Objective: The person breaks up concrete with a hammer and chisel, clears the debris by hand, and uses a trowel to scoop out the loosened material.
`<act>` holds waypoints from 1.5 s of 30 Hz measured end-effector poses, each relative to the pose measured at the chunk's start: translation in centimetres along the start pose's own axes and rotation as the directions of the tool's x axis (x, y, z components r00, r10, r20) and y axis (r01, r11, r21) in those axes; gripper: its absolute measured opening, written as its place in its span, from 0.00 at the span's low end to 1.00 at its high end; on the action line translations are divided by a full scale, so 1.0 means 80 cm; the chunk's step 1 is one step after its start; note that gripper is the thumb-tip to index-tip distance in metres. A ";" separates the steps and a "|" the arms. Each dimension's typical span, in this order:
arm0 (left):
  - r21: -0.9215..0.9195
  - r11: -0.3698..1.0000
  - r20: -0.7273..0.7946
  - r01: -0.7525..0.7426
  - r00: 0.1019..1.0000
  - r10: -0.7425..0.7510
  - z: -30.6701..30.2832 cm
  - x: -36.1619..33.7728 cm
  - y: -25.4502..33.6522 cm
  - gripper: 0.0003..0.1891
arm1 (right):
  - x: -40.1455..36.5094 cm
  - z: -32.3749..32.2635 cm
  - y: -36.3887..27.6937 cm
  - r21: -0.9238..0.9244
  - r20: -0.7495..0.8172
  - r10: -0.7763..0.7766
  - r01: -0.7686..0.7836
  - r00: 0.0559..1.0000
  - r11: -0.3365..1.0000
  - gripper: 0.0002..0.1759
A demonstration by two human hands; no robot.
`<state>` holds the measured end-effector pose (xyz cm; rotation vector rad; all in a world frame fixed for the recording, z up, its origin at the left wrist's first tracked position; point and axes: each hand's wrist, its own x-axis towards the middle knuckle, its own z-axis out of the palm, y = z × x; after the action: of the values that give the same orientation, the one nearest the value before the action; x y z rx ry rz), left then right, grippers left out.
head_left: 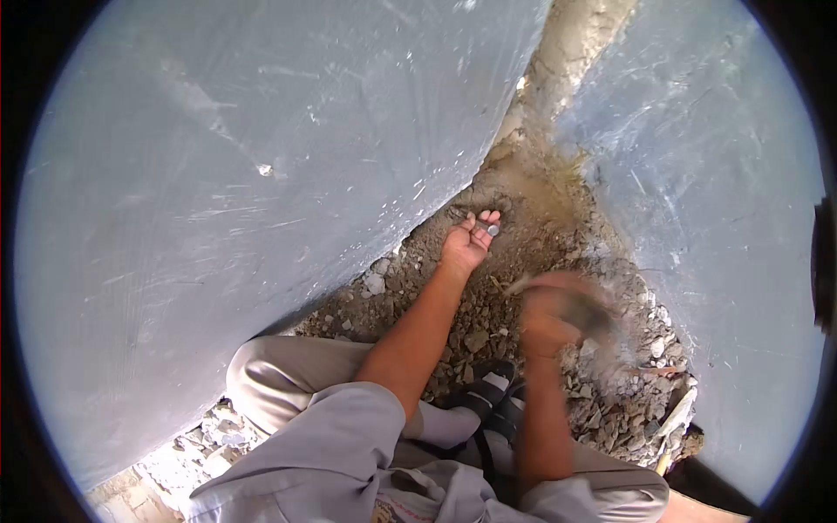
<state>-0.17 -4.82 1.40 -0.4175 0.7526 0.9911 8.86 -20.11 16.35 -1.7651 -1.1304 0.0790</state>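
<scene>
Near the narrow end of the dirt between two grey walls, my left hand (468,243) is closed around a thin chisel-like tool; its round metal head (493,230) shows at the fingers. The tool's far end cannot be made out. Lower and to the right, my right hand (547,324) is wrapped round something smeared by motion, with a dark blurred part beside it. The two hands are apart, both over loose soil and stone chips (477,338).
A large grey wall (261,174) slopes along the left and another (732,218) stands at the right. Rubble lies between them. My bent knees and sandalled feet (488,392) are below the hands. A pale flat piece (678,411) lies at the lower right.
</scene>
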 end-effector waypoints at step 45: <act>0.265 0.952 -0.013 0.156 0.987 -0.158 -0.001 -0.014 0.000 0.14 | 0.066 -0.097 -0.067 0.553 0.089 0.401 -0.380 0.912 0.742 0.19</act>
<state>-0.56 -5.59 2.18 -0.2356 0.8197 0.7302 12.35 -21.36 26.51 -1.4217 -0.5938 0.5795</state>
